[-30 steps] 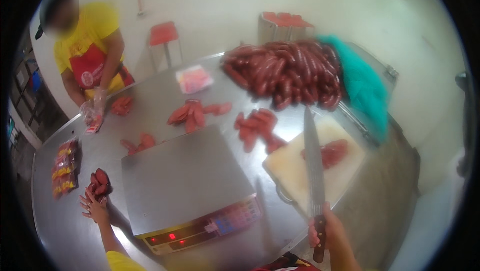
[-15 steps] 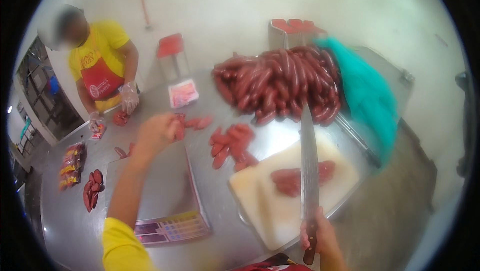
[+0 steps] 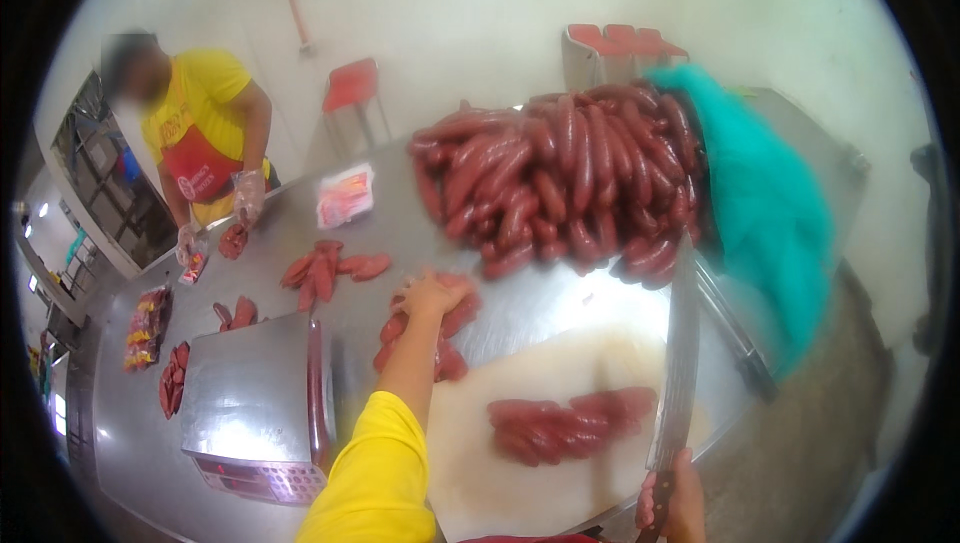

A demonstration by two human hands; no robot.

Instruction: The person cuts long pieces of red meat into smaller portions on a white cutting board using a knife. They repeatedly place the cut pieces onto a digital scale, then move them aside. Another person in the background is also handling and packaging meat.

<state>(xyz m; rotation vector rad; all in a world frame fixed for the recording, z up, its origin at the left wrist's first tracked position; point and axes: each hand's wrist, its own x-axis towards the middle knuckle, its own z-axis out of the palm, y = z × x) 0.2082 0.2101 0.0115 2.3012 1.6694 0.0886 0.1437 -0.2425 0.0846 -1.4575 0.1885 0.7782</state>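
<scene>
My right hand point(image 3: 685, 503) is closed round the brown handle of a long-bladed knife point(image 3: 678, 373), its blade pointing up and away over the board's right side. A white cutting board point(image 3: 470, 488) lies in front of me, bearing a short row of red sausages point(image 3: 570, 425). With fingers apart, my left hand point(image 3: 430, 295) rests on a small pile of cut sausages point(image 3: 452, 361) at the board's far left corner; it covers part of that pile. Beyond the board is a big heap of long linked sausages point(image 3: 570, 168).
A scale point(image 3: 245, 378) stands left of my arm. More cut sausages point(image 3: 325, 268), a white packet point(image 3: 345, 195) and filled packs point(image 3: 148, 328) lie on the steel table. Green cloth point(image 3: 765, 213) drapes the right edge beside a metal rod point(image 3: 735, 328). Across the table, a gloved co-worker point(image 3: 210, 133) handles sausages.
My left hand has moved right and nearer, from the cut sausages behind the scale to the pile beside the board. The knife stays in my right hand. The view has shifted.
</scene>
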